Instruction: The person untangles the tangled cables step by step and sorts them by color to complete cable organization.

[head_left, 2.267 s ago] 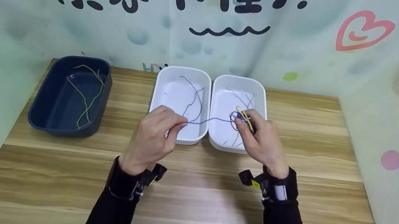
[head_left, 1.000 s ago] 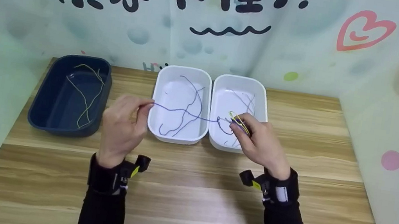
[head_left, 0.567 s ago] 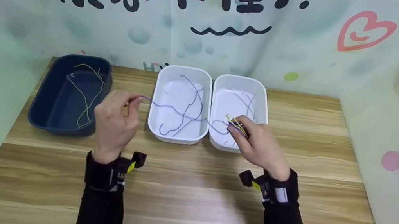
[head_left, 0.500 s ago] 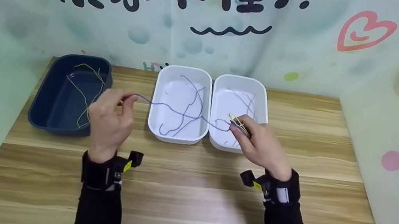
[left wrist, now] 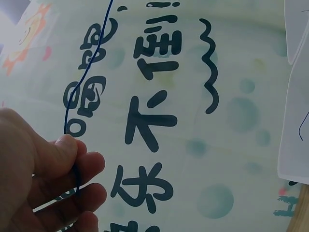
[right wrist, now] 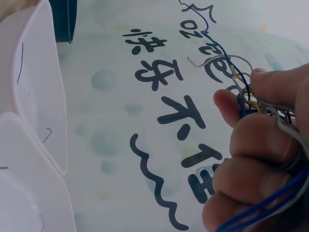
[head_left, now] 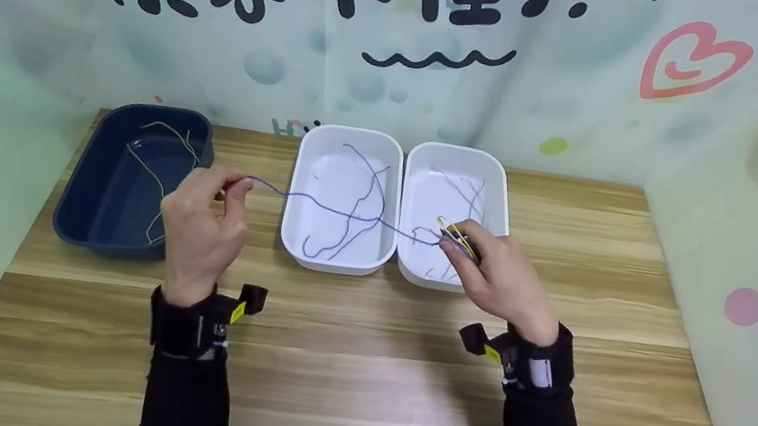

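Between thumb and forefinger, my left hand (head_left: 202,228) pinches a blue wire (head_left: 320,205) near its end, just right of the navy box. A short tail of that wire (left wrist: 77,181) shows below the thumb in the left wrist view. The wire runs rightward above the left white box to my right hand (head_left: 511,282), which grips a tangled bundle of wires (right wrist: 248,101) over the right white box. Blue, yellow and grey strands are looped together in it. Several blue and grey lengths trail under the curled fingers in the right wrist view.
The navy box (head_left: 77,198) at the left contains yellow wire (head_left: 156,168). Loose blue wires (head_left: 384,191) lie in the left white box (head_left: 333,266); grey ones (head_left: 478,196) lie in the right white box (head_left: 425,281) beside it. A printed backdrop (head_left: 575,107) stands behind the wooden table (head_left: 352,389).
My left hand has moved left from the left white box to the navy box's edge, drawing out the blue wire. The right hand has barely shifted and still grips the bundle.
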